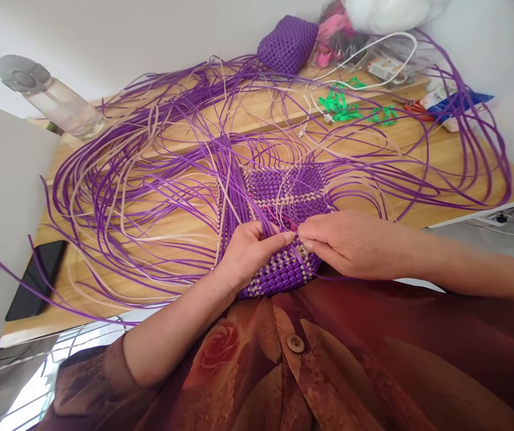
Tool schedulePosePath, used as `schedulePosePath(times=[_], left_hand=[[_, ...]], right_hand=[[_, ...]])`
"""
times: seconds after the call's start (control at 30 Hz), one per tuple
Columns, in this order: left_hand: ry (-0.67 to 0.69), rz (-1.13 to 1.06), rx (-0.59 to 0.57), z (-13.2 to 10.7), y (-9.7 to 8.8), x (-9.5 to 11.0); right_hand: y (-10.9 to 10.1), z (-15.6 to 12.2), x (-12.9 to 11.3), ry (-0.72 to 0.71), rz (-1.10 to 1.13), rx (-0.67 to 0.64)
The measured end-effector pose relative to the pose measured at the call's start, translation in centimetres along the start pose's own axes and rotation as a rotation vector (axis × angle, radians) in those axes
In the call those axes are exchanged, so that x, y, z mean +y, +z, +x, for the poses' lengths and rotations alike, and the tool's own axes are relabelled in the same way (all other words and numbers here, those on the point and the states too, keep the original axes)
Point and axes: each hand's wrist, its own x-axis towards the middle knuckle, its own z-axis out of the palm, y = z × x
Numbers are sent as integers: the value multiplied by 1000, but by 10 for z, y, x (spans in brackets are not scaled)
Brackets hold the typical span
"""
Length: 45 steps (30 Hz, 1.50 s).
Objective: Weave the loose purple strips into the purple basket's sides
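Observation:
A half-woven basket [279, 272] of purple and beige plastic strips lies against the table's near edge, close to my body. Long loose purple strips [234, 173] fan out from it on every side. My left hand [257, 242] is closed at the weave, thumb and fingers pinching purple strips. My right hand [333, 239] meets it from the right, its fingertips pinched on a strip at the basket's surface. Both sets of fingertips nearly touch. A bit of pink thread or clip [293, 227] shows just above them. The fingers partly hide the exact strip ends.
On the wooden table [185, 239], a water bottle [54, 99] stands at the far left and a phone [36, 278] lies at the left edge. Toward the back are a purple woven piece [287, 45], green clips [342, 105], a white cable [374, 39] and plastic bags [396, 66].

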Motion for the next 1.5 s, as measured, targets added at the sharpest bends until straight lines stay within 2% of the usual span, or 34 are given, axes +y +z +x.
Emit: schedulePosePath(times=[0.13,0.27,0.37,0.63,0.77,0.93,1.07,1.17,1.3,1.37,1.43,1.5], left_hand=[[-97,-124,-61,0,2,3],[-101,-140,-97,-1,1,4],[-48,-93,-94,-1,-1,2],[102,193,-2,1,-8,-1],[117,132,0,1,-10,-1],[52,94,-80,-1,-9,3],[-2,36,-100,-1,-6,5],[2,37,-83,2,-5,4],[65,107,-44,6,-6,3],[90,161,-28,7,-8,1],[103,208,-1,9,-9,0],[116,250,29,10,-10,-1]], right_hand=[[-2,-3,-2,35,-40,24],[2,0,1,47,51,249],[7,6,4,-24,184,318],[8,15,7,-25,178,306],[7,15,7,11,248,298],[10,15,7,48,295,319],[12,14,10,57,297,340],[11,10,9,35,219,344],[10,-9,-3,6,-59,461],[13,-21,-11,20,-95,408],[17,-33,-16,31,-38,292],[19,-42,-15,30,-17,262]])
